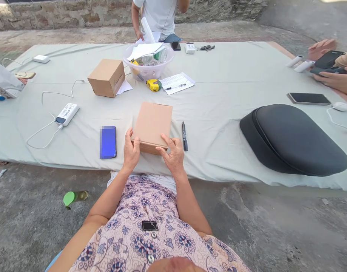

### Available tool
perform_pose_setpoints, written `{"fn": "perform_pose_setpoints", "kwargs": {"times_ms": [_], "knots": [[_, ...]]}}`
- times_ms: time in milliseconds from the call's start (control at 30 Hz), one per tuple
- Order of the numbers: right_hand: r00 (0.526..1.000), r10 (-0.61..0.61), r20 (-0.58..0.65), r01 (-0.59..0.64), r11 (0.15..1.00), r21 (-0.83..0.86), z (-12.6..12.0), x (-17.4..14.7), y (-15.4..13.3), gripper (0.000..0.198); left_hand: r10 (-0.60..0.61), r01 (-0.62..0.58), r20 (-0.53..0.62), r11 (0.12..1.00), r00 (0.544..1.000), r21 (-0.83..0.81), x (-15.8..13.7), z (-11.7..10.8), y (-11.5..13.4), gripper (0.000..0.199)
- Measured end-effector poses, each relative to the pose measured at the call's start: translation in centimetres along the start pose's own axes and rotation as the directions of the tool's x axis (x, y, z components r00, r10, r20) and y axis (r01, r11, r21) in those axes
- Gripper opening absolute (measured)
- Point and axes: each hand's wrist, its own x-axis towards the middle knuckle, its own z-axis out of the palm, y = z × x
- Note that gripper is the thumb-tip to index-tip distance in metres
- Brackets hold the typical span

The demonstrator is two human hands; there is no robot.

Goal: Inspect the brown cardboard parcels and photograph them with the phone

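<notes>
A closed brown cardboard box (153, 119) lies on the cloth-covered table (218, 87) right in front of me. My left hand (131, 150) grips its near left corner, thumb on the front edge and fingers along the side. At the near right corner, my right hand (173, 152) holds the box with the thumb at the front and a finger on the lid. Just right of the box is a black marker pen (185, 136). To the left lies a phone with a blue screen (108, 142).
Further back stand another cardboard box (107, 77), a plastic basin (150, 71) of odds and ends, a yellow tape measure (153, 85) and a paper sheet (177, 83). A white power bank (67, 114) lies left, a black padded seat (295, 139) right. Other people sit opposite and at right.
</notes>
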Motion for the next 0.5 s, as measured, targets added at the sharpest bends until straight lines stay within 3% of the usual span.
{"fn": "perform_pose_setpoints", "kwargs": {"times_ms": [167, 333, 500], "knots": [[1.000, 0.020, -0.010, -0.019, 0.998, 0.065, 0.3, 0.0, 0.1, 0.057, 0.258, -0.260, 0.038, 0.937, 0.965, 0.232, -0.4, 0.2, -0.2, 0.069], [0.998, 0.052, 0.023, -0.056, 0.975, 0.213, 0.2, -0.3, 1.5, 0.049, 0.287, -0.310, 0.118, 0.881, 0.951, 0.357, -0.1, 0.3, -1.1, 0.067], [0.986, 0.144, 0.084, -0.161, 0.952, 0.259, 0.7, -0.7, 3.3, 0.060, 0.354, -0.369, 0.117, 0.831, 0.928, 0.416, 0.4, 0.2, -1.9, 0.066]]}}
